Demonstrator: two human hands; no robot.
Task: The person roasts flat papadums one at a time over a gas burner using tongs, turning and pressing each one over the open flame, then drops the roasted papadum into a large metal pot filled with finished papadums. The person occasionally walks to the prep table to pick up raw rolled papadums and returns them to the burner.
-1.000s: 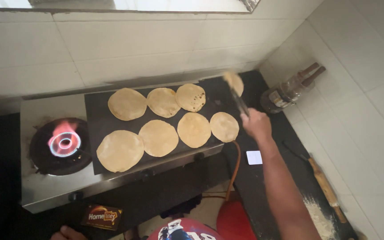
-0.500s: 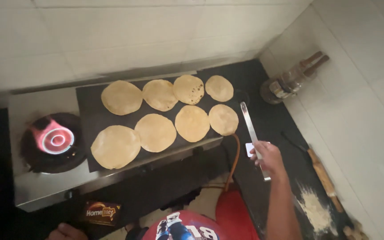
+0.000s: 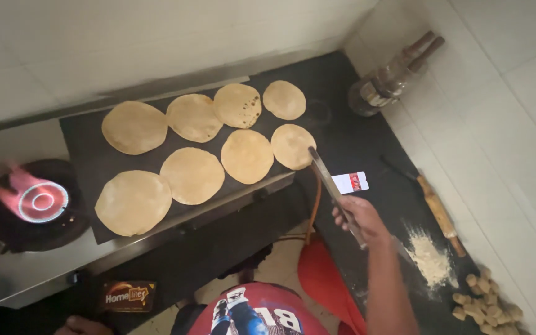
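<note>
My right hand [image 3: 360,218] grips long metal tongs [image 3: 328,183] whose tip rests at the right edge of the nearest flatbread [image 3: 292,146] on the black griddle [image 3: 83,142]. Several round flatbreads lie on the griddle in two rows; one in the back row [image 3: 237,105] has dark scorch spots. My left hand [image 3: 80,326] shows only at the bottom edge, below a small dark box [image 3: 128,295]; its fingers are hidden.
A lit gas burner [image 3: 37,201] glows pink at the left of the steel stove. On the dark counter at right lie a small white-and-red box [image 3: 350,182], a rolling pin [image 3: 440,214], a flour pile [image 3: 429,259], dough pieces [image 3: 485,301] and a jar [image 3: 386,85].
My right hand placed a flatbread at the back right of the griddle, drew back toward me, and now the tongs point at the front-right flatbread. The view has shifted closer.
</note>
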